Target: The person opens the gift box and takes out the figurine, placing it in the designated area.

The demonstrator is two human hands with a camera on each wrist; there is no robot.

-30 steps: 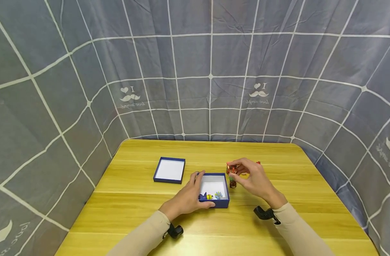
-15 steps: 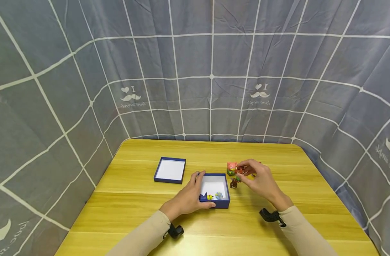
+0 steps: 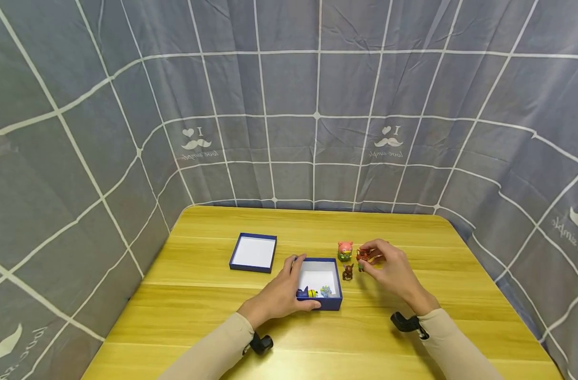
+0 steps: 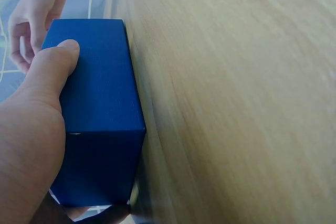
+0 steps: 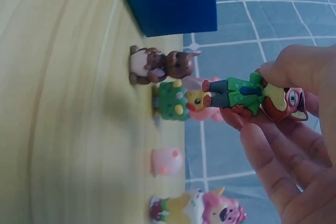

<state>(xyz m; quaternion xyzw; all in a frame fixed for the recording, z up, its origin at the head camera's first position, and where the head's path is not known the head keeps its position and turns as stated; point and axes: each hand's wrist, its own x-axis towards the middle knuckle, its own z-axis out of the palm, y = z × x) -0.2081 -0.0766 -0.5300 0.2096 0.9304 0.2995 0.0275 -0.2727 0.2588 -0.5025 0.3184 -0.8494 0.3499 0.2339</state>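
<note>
My left hand (image 3: 273, 296) grips the left side of an open blue box (image 3: 330, 304), its thumb pressed on the front wall (image 4: 100, 82). Inside the box, a blue-and-yellow figurine (image 3: 309, 292) and a pale blue one (image 3: 325, 291) lie near the front. To the right, my right hand (image 3: 394, 270) pinches a fox figurine (image 5: 244, 93) in a green shirt and dark tie by its upper body, off the table. Nearby stand a brown figurine (image 3: 348, 272) and a pink-headed figurine in green (image 3: 345, 252).
The box lid (image 3: 253, 252) lies upturned, left of the box and farther back. In the right wrist view, a small pink piece (image 5: 167, 161) and a pink-and-yellow bear-like figurine (image 5: 220, 208) stand on the wooden table (image 3: 213, 316). A grey gridded curtain (image 3: 289, 137) surrounds the table.
My right hand has shifted right, away from the box, carrying the fox figurine. The brown and pink-headed figurines have come into view. My left hand stays on the box.
</note>
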